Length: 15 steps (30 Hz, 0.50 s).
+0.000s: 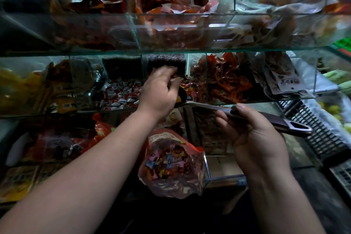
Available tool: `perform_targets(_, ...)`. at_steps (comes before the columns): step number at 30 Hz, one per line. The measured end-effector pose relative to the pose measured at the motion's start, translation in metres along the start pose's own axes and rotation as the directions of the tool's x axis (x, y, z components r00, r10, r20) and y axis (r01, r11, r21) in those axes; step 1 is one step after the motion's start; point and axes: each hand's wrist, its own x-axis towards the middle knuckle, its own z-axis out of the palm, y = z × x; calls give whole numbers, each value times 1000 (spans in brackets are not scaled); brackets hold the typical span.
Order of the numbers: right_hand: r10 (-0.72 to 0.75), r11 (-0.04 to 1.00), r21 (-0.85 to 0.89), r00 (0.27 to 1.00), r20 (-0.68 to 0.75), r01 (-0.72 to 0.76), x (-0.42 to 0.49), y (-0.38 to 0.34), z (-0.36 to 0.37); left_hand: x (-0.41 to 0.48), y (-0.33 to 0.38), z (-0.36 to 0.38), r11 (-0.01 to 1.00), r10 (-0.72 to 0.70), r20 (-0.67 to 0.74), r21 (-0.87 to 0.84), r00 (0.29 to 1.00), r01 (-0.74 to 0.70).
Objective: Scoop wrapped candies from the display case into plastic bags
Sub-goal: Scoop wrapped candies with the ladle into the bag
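The left hand (158, 89) reaches into the middle compartment of the display case (190, 50), fingers curled among the wrapped candies (187, 83); whether it grips any cannot be told. The right hand (252, 135) holds a flat metal scoop (284, 121). Draw candies forward and drop them squarely into the open plastic bag (172, 163) below.

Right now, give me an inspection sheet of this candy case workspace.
Surface: glass display case, tiered shelves split into compartments.
Job's things: wrapped candies in middle-shelf compartment; plastic bag below, open, partly filled with candies.
Clutter: red-orange snack packets in neighbouring compartments; black mesh crate at right.
Hands: left hand reaching into the candy compartment, what it holds is hidden; right hand gripping a metal scoop handle.
Cables: nothing seen.
Surroundings: dim; green produce at right edge.
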Motion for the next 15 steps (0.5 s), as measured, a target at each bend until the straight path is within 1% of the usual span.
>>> perform_targets(2, -8, 999, 34, 1000, 17, 7, 12, 13, 13, 1, -5, -6, 983, -90, -141, -173, 986, 65)
perform_targets(3, -15, 999, 43, 1000, 28, 14, 17, 21, 20, -4, -7, -8, 967, -134, -182, -240, 974, 88)
perform_targets(4, -28, 999, 25, 999, 37, 27, 22, 31, 26, -11, -10, -9, 956, -168, -194, -271, 966, 112)
perform_targets(5, -80, 994, -67, 996, 39, 83, 27, 43, 30, -19, -13, -10, 953, -190, -188, -273, 963, 135)
perform_targets(6, -205, 944, -251, 976, 68, 216, 32, 54, 31, -27, -17, -10, 951, -206, -179, -267, 962, 154)
perform_targets(7, -363, 794, -456, 915, 177, 403, 37, 62, 32, -36, -21, -10, 949, -223, -172, -263, 959, 173)
perform_targets(8, -450, 575, -583, 817, 361, 574, 41, 70, 33, -43, -24, -10, 945, -241, -173, -265, 955, 190)
perform_targets(9, -427, 377, -613, 718, 550, 694, 44, 75, 33, -49, -28, -10, 941, -256, -176, -269, 951, 204)
perform_targets(10, -328, 230, -602, 643, 692, 765, 46, 78, 32, -54, -31, -10, 937, -271, -178, -275, 946, 216)
perform_targets(11, -215, 118, -584, 595, 775, 803, 47, 80, 29, -58, -33, -10, 932, -286, -178, -280, 942, 230)
perform_targets(12, -125, 32, -571, 570, 812, 820, 46, 81, 27, -61, -36, -10, 928, -300, -177, -283, 937, 243)
perform_targets(13, -80, -34, -560, 556, 827, 828, 44, 81, 23, -64, -38, -11, 925, -311, -175, -281, 934, 255)
perform_targets(14, -85, -61, -552, 547, 833, 832, 41, 80, 19, -66, -39, -11, 923, -321, -170, -275, 932, 268)
perform_targets(15, -131, -51, -543, 534, 836, 838, 37, 78, 16, -68, -40, -11, 922, -330, -161, -269, 930, 280)
